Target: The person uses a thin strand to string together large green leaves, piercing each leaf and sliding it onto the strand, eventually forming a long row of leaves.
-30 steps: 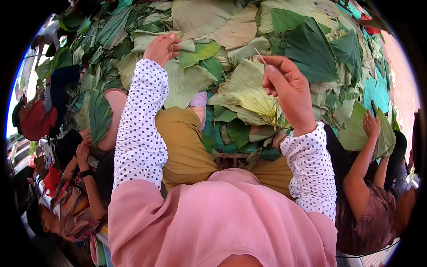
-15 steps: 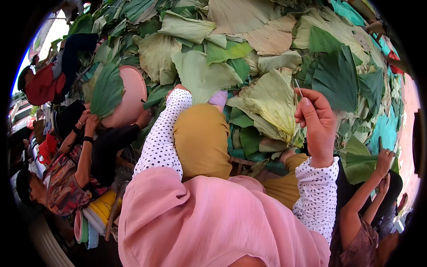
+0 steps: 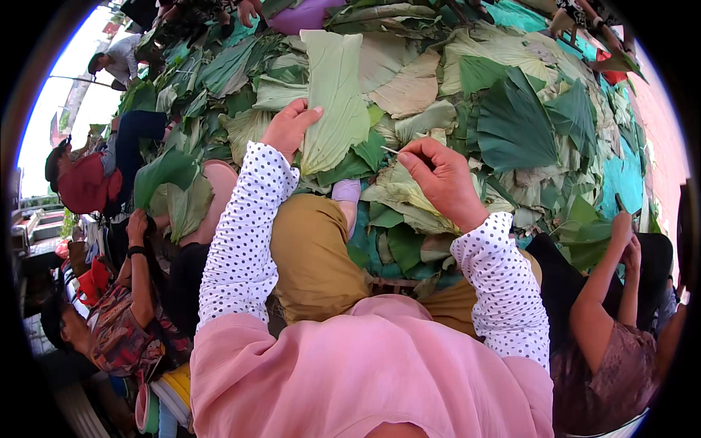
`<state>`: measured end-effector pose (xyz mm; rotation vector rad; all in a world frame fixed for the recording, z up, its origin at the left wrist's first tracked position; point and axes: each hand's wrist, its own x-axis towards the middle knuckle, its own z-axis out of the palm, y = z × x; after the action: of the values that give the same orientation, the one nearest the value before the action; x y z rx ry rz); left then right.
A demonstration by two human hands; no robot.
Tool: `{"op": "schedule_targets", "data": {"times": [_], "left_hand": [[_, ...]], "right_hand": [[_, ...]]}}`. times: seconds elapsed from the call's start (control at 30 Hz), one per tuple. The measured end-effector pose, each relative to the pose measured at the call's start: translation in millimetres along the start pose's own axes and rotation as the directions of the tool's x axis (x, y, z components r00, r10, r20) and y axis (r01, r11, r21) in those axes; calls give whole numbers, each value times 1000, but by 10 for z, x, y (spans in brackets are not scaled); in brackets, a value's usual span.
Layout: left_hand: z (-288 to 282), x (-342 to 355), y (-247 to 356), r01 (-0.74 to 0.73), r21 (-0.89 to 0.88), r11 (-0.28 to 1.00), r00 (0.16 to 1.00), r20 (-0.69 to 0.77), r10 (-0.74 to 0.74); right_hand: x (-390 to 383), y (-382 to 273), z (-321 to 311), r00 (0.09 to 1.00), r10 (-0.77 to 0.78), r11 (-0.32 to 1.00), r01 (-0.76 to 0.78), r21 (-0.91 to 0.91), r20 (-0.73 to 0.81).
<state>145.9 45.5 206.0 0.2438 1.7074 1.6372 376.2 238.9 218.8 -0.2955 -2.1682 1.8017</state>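
My left hand (image 3: 290,130) is up at the left edge of a large pale green lotus leaf (image 3: 337,102), gripping it between thumb and fingers. Long and folded, with straight sides, the leaf stands upright over the pile. Lower and to the right, my right hand (image 3: 442,181) pinches a thin, pale, stick-like tool (image 3: 389,150) whose tip points left toward the leaf. A small gap separates that tip from the leaf. Under my right hand lies a wilted yellow-green leaf (image 3: 409,196).
Dried and green leaves (image 3: 515,120) cover the teal sheet (image 3: 623,179) ahead. At left, a co-worker (image 3: 124,325) handles leaves by a pink round tray (image 3: 220,182). Another person (image 3: 602,321) holds a green leaf at right. A purple basin (image 3: 303,16) sits at the far side.
My left hand has risen into view with the pale leaf, now upright and narrower. My right hand has moved left and down, bringing the thin tool closer to the leaf.
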Motion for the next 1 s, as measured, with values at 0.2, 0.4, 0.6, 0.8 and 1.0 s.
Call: {"op": "schedule_targets", "data": {"times": [0.2,0.4,0.6,0.8,1.0], "left_hand": [[774,-28,131,-148,192,970,985,114,127],[1059,-5,-64,-113,57,992,984,143,104],[1155,40,-15,-120,55,991,986,121,112],[1221,-36,31,-74,54,996,990,121,67],[1234,-14,-35,-134,128,983,986,121,119]], "right_hand": [[-32,-13,53,995,-74,997,76,-30,67],[-73,36,13,990,-139,970,138,-198,13],[-48,65,-12,989,-148,941,144,-305,11],[-25,52,-28,991,-130,942,128,-310,15],[-7,43,29,994,-109,968,111,-225,23]]}}
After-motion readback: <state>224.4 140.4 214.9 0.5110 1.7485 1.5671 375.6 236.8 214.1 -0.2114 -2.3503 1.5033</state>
